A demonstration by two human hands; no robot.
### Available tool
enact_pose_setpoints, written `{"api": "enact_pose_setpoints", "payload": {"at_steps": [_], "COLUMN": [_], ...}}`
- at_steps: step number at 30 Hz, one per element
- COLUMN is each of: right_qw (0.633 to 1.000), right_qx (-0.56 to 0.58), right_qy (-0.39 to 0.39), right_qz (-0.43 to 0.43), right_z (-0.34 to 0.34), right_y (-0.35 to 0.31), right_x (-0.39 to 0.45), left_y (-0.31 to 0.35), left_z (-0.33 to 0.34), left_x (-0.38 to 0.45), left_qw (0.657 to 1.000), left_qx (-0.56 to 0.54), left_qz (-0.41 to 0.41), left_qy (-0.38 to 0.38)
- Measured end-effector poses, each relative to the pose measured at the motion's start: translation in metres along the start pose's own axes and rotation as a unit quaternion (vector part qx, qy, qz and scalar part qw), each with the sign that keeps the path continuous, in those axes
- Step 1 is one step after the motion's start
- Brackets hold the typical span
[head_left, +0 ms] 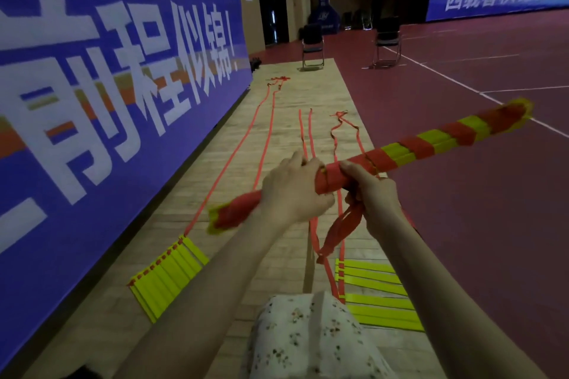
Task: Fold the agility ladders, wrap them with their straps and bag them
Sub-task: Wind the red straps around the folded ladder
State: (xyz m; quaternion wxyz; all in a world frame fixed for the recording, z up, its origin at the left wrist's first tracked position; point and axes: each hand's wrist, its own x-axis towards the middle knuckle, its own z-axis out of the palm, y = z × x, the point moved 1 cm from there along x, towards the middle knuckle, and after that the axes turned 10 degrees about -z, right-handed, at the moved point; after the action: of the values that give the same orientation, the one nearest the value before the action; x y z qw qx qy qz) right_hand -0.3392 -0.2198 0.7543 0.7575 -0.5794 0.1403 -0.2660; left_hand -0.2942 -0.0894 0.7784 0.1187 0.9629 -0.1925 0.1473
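Mid-air, a folded ladder bundle (400, 151) sits across both hands, held level over the wood strip (277, 144) that runs beside the blue banner (107, 86). Rungs stacked flat, red strap wound round them in bands; yellow shows between the turns toward the far end, solid red near the hands.

Left hand (292, 191) clasps the bundle from above, fingers curled over it. Judged a steadying grip so the stack does not fan out while the strap goes on.

Right hand (369, 194) grips the bundle from below, just beside the left, thumb on top. A loose strap tail (338, 231) hangs from under this hand; whether the fingers also pinch it cannot be told. Likely the spare end yet to be wound or tucked.

Step judged: wrapping, near its end for this bundle. No bag in view.

On the wood strip below the bundle: one rung stack (169, 277) to the banner side, folded, its straps trailing away down the strip; a second stack (378, 295) on the side away from the banner, rungs less tidy, straps also run out long. Both unwrapped.

Two chairs (312, 46) stand far beyond the bundle. Floral cloth (308, 338) at bottom edge, the person's clothing probably.
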Motion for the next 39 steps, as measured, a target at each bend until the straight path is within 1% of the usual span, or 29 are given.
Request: {"api": "enact_pose_setpoints", "payload": {"at_steps": [1,2,3,4,5,6,7,9,10,11,13,14,15,17,20,24,27,31,35,37,39], "right_qw": [1.000,0.998,0.996,0.994,0.993,0.991,0.990,0.988,0.988,0.988,0.989,0.991,0.994,0.999,0.999,0.999,1.000,0.999,0.996,0.994,0.992], "right_qx": [-0.013,-0.020,-0.021,-0.020,-0.021,-0.026,-0.036,-0.069,-0.081,-0.088,-0.095,-0.092,-0.080,-0.038,-0.011,-0.024,-0.020,-0.003,0.037,0.039,0.042], "right_qy": [-0.022,-0.047,-0.071,-0.090,-0.105,-0.116,-0.124,-0.125,-0.123,-0.122,-0.108,-0.091,-0.070,-0.022,0.020,0.022,0.021,0.024,0.032,0.047,0.069], "right_qz": [-0.018,-0.034,-0.048,-0.057,-0.059,-0.057,-0.054,-0.050,-0.046,-0.043,-0.038,-0.035,-0.028,-0.002,0.024,0.011,0.009,0.030,0.080,0.094,0.094], "right_z": [-0.002,-0.003,-0.003,-0.003,-0.002,-0.002,-0.003,-0.006,-0.007,-0.008,-0.006,-0.005,-0.005,-0.004,-0.006,-0.009,-0.009,-0.010,-0.012,-0.013,-0.014], "right_y": [0.002,0.002,0.001,0.000,-0.003,-0.007,-0.011,-0.019,-0.022,-0.026,-0.030,-0.030,-0.027,-0.020,-0.012,-0.011,-0.013,-0.015,-0.014,-0.011,-0.006], "right_x": [0.000,0.000,0.000,0.001,0.001,0.001,0.002,0.004,0.004,0.003,0.001,-0.001,-0.002,-0.005,-0.005,-0.001,0.002,-0.001,-0.003,-0.003,-0.002], "left_y": [-0.003,-0.006,-0.009,-0.010,-0.009,-0.008,-0.005,-0.001,-0.001,-0.001,-0.001,-0.001,-0.001,0.000,0.004,0.005,0.005,0.006,0.009,0.009,0.013], "left_z": [-0.008,-0.013,-0.013,-0.009,-0.004,0.002,0.006,0.014,0.015,0.015,0.016,0.017,0.019,0.019,0.017,0.025,0.029,0.033,0.036,0.036,0.030], "left_x": [0.009,0.015,0.019,0.020,0.017,0.013,0.009,0.006,0.006,0.005,0.005,0.005,0.006,0.007,0.007,0.003,0.000,0.000,-0.002,-0.004,-0.007], "left_qw": [0.994,0.975,0.946,0.914,0.892,0.893,0.912,0.962,0.980,0.989,0.992,0.984,0.974,0.960,0.953,0.967,0.970,0.960,0.942,0.949,0.970], "left_qx": [-0.045,-0.104,-0.178,-0.262,-0.330,-0.359,-0.349,-0.254,-0.186,-0.127,-0.002,0.065,0.105,0.130,0.141,0.112,0.096,0.097,0.133,0.132,0.097], "left_qz": [-0.010,-0.019,-0.023,-0.030,-0.043,-0.058,-0.066,-0.065,-0.071,-0.072,-0.032,0.000,0.028,0.065,0.084,0.054,0.043,0.055,0.081,0.094,0.083], "left_qy": [-0.097,-0.193,-0.269,-0.309,-0.307,-0.267,-0.207,-0.078,-0.018,0.034,0.122,0.163,0.201,0.240,0.254,0.223,0.218,0.255,0.298,0.272,0.207]}}
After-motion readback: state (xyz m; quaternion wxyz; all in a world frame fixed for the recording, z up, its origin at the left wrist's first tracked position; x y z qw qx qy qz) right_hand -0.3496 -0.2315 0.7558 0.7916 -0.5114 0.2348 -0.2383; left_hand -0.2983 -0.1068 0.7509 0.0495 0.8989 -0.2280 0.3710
